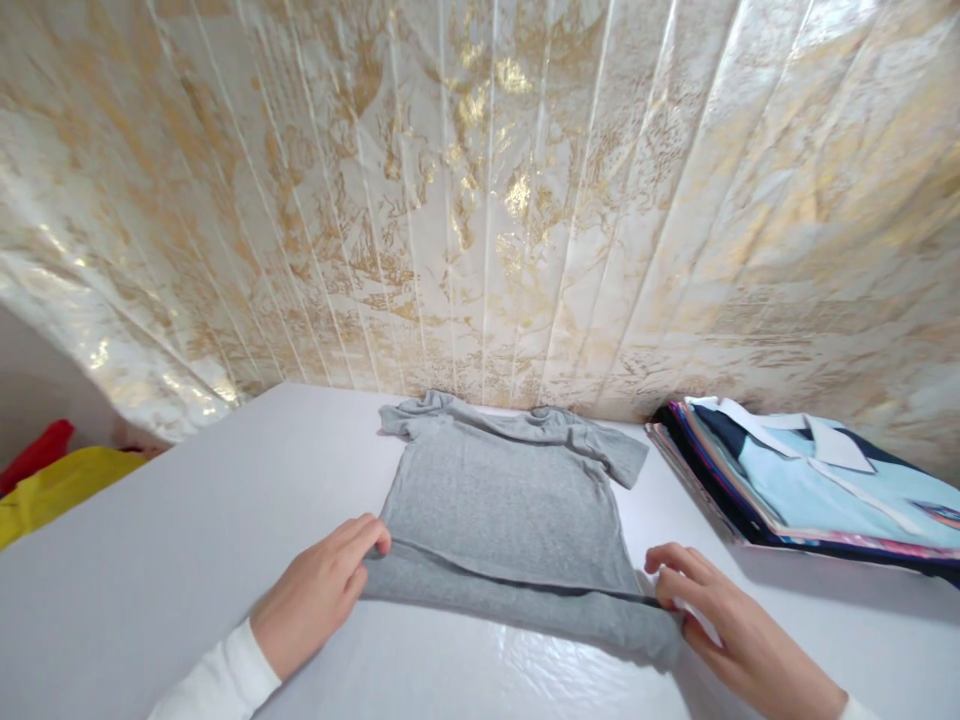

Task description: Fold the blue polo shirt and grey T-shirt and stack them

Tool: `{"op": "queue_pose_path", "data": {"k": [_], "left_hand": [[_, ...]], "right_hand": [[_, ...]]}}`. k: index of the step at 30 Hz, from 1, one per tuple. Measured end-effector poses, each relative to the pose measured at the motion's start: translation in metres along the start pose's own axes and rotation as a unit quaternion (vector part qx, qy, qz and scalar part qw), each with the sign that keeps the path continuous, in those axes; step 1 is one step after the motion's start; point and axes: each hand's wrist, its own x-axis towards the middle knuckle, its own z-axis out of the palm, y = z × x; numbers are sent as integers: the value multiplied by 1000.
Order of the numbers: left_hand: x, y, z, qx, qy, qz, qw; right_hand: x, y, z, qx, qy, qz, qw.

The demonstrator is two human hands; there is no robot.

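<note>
A grey short-sleeved T-shirt [502, 500] lies spread on the white table, its neck and sleeves toward the wall. The hem end nearest me is turned up into a band across the shirt. At the left end of that band, my left hand [322, 585] pinches the cloth between thumb and fingers. My right hand [724, 625] grips the band's right corner, which is raised slightly off the table. Both hands are closed on the fabric, and white sleeves show at the wrists.
To the right sits a stack of folded clothes [750, 500], topped by a light blue polo shirt [795, 480] with a white collar. Yellow cloth [67, 490] and red cloth [37, 455] lie past the table's left edge. Gold-patterned sheeting [480, 200] hangs behind the white table [225, 510].
</note>
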Motion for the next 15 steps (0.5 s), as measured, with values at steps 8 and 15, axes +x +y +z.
{"op": "queue_pose_path", "data": {"k": [8,15], "left_hand": [[1,-3,-1,-36,-3,-25,999],[3,-6,-5,-52,-14,-53,997]], "right_hand": [[-3,-3,2,50,-18,-6,999],[3,-7,2,85,-31,26,996]]}}
